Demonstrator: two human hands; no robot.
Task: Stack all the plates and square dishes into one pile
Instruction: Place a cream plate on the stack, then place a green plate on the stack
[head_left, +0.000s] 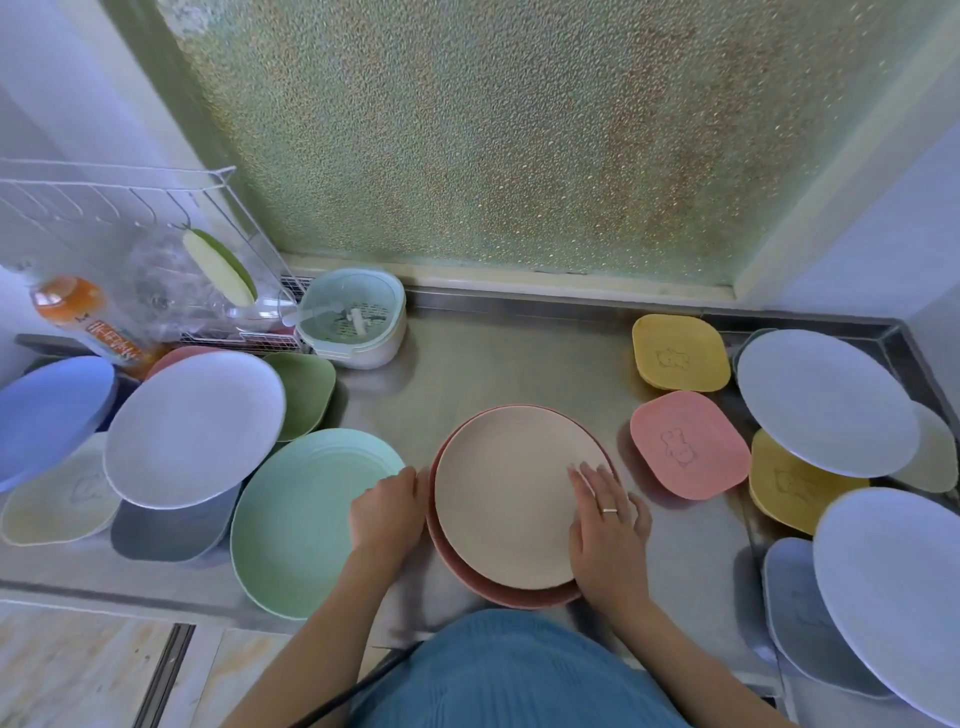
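Two plates already sit stacked at the middle of the steel counter (493, 358): a beige plate (511, 496) rests on a pink plate (467, 571), whose rim shows along the near and left edges. Our left hand (387, 517) is curled with its fingers bent against the pile's rim at nine o'clock, pinching nothing we can make out. Our right hand (608, 530), a ring on one finger, lies flat with fingers spread on the beige plate at four o'clock.

Just beside the pile at nine o'clock lies a mint green plate (301, 519). Further out at ten o'clock, a white plate (195, 434) leans tilted over a grey dish (166, 535), a cream square dish (57, 504) and a green square dish (306, 392), with a blue plate (49, 415) at the far left.

At two o'clock we see a pink square dish (688, 444), and beyond it, at one o'clock, a yellow square dish (678, 353). At three o'clock a pale blue plate (826, 402) overlaps another yellow dish (795, 491). At four o'clock a large pale plate (893, 587) covers a grey-blue dish (800, 613).
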